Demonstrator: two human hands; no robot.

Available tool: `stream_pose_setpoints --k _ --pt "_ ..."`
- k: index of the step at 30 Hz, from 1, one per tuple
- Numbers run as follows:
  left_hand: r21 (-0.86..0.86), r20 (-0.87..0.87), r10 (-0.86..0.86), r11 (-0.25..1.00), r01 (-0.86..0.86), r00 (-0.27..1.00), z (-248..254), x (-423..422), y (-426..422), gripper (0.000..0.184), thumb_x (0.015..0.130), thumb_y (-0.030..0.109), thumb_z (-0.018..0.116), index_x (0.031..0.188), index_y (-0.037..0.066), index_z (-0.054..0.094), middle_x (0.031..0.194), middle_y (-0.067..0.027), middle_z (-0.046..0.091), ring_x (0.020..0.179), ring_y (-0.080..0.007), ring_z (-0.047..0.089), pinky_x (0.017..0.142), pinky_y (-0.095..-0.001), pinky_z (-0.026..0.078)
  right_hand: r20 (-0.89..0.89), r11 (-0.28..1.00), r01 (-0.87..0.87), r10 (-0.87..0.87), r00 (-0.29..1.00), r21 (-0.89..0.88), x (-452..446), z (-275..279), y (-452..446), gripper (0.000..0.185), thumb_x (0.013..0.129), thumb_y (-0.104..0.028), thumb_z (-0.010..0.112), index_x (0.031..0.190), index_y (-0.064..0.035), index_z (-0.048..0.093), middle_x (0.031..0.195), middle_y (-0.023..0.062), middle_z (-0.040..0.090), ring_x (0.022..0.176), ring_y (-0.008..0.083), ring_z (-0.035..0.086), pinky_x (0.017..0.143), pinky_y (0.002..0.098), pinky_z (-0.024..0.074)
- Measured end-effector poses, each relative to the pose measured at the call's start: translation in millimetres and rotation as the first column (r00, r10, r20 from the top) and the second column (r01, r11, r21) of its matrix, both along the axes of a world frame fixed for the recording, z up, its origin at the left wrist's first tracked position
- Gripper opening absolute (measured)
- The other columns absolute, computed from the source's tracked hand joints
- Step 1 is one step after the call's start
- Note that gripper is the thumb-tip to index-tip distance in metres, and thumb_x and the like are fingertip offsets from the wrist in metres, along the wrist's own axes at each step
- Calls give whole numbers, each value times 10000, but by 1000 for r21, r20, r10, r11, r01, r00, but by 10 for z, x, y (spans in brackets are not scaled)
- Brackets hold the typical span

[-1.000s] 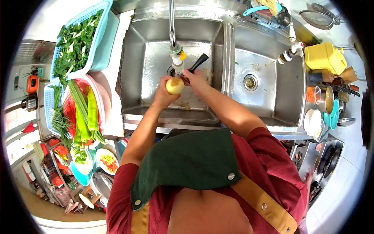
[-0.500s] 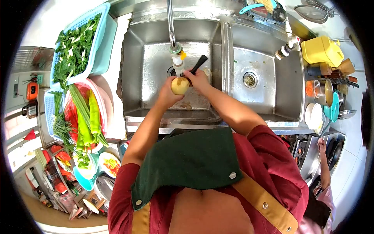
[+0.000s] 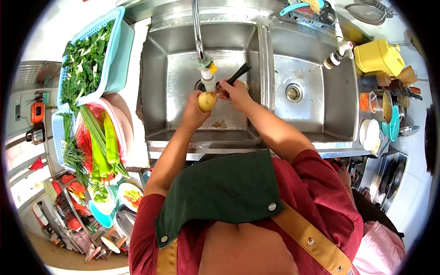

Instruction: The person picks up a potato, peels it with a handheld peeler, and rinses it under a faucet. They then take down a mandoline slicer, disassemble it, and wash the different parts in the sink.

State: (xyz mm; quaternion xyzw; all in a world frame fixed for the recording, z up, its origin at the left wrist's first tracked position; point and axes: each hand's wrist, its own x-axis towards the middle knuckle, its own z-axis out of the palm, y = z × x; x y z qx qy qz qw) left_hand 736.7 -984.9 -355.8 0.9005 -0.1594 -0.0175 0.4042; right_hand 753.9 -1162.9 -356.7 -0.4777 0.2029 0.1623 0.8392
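A partly peeled potato (image 3: 207,102) is held in my left hand (image 3: 194,113), whose fingers wrap round it from the left. My right hand (image 3: 237,96) grips a peeler (image 3: 240,73) by its black handle, which points up and to the right. The peeler's blade end is mostly hidden by my fingers, just right of the potato and apart from it. Both hands are over the left sink basin (image 3: 183,68), right below the faucet (image 3: 205,64). Brown peel scraps (image 3: 220,124) lie on the basin floor.
A second basin (image 3: 298,68) adjoins on the right. On the left stand a blue basket (image 3: 120,50) of chopped greens and a pink basin (image 3: 123,123) with long green peppers. A yellow jug (image 3: 378,58) is at far right. Another person's pink clothing (image 3: 380,247) shows behind me, lower right.
My right hand and the peeler have moved slightly right, away from the potato. My left hand has shifted a little left with the potato. The other person has come closer behind me.
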Motion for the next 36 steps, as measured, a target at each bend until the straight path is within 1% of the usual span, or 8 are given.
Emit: stream_pose_setpoints --k 4,8,11,15,20,24,29,36 --pt "-90 -167 -13 996 -2 986 45 50 -15 587 539 47 680 1058 18 407 929 -187 509 900 -351 491 780 -378 404 578 845 -72 423 698 -531 -89 -45 125 191 779 -209 580 842 -30 599 764 66 594 718 177 571 673 274 438" --pt "-95 -205 -1 995 -19 979 154 39 -62 581 540 44 678 1054 19 408 911 -188 509 879 -360 487 780 -378 403 232 741 13 193 953 -672 -48 175 178 199 789 -224 578 888 -52 562 900 47 591 747 180 579 627 308 460" --pt "52 -69 -39 998 43 997 201 42 -35 568 535 20 670 1042 23 413 938 -186 499 877 -360 476 785 -381 400 -124 997 42 -49 991 -59 92 138 -4 201 798 -249 575 896 -76 546 882 32 590 759 160 577 604 313 457" --pt "48 159 -78 996 71 984 181 34 -43 574 519 -34 660 1032 20 407 978 -175 468 909 -351 455 802 -375 387 3 963 -245 246 969 109 0 104 -5 195 795 -227 579 875 -51 555 860 22 579 806 124 558 674 297 473" --pt "30 257 -126 992 123 958 186 76 -22 583 502 -67 652 1023 22 405 1002 -175 467 924 -365 446 808 -385 389 -183 993 -19 -3 983 -114 7 121 129 170 781 -208 590 835 -53 545 752 23 559 631 139 567 560 305 511" --pt "10 364 -113 993 118 925 161 165 18 601 491 -71 660 1024 23 398 1018 -185 447 916 -365 449 805 -388 391 -212 994 40 -17 977 103 12 36 54 146 790 -209 587 864 -104 517 813 11 556 722 126 555 603 313 497" --pt "-8 314 -57 998 63 948 191 87 -22 621 480 -67 671 1027 21 392 992 -182 440 907 -357 449 796 -381 390 244 991 -73 99 965 -111 -65 75 197 179 805 -205 570 930 -88 517 821 8 562 704 115 550 609 276 477" --pt "-25 276 -54 998 63 960 212 77 -65 574 525 -24 676 1014 0 376 968 -168 427 887 -327 449 799 -363 382 -118 965 260 -257 959 14 -60 71 152 155 780 -170 605 865 -46 566 736 -6 559 727 102 544 606 261 452"
